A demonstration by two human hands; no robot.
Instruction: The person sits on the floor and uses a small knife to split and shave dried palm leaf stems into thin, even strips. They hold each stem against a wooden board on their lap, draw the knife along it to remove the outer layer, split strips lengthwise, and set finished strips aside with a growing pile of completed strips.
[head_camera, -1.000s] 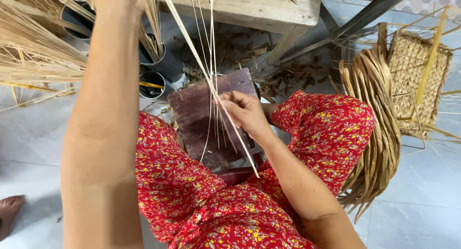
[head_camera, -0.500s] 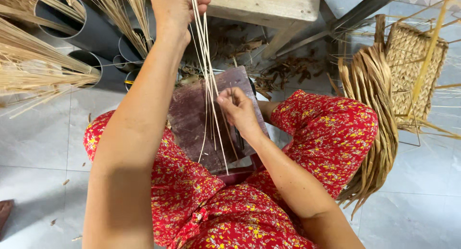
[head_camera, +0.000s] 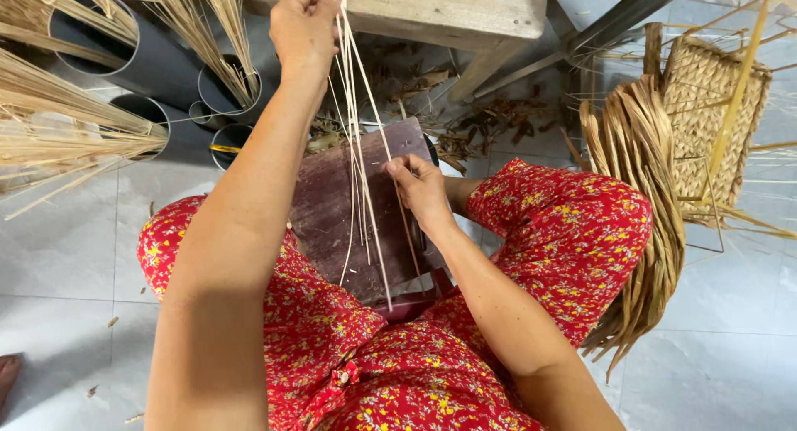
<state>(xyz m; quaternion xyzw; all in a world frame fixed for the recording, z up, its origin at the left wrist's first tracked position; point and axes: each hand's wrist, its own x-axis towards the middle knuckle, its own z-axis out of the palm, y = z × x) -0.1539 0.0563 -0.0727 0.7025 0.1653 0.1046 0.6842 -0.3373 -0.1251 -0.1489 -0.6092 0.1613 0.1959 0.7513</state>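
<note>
My left hand (head_camera: 305,26) is raised near the wooden bench edge, closed on the upper ends of several thin pale reed strands (head_camera: 359,149). The strands hang down over a dark reddish wooden board (head_camera: 332,207) that rests between my knees. My right hand (head_camera: 418,186) sits lower, at the board's right side, pinching one of the strands between thumb and fingers. Both my legs are in red flowered cloth (head_camera: 573,232).
Grey plastic pipes (head_camera: 149,66) holding dry straw bundles stand at the left. A wooden bench (head_camera: 448,12) runs along the top. A sheaf of flat dried leaves (head_camera: 643,190) and a woven basket panel (head_camera: 706,124) lie at the right on the tiled floor.
My left arm has drawn back and its hand now shows at the top, holding the strands. The strands hang more upright. The right hand stays at the board.
</note>
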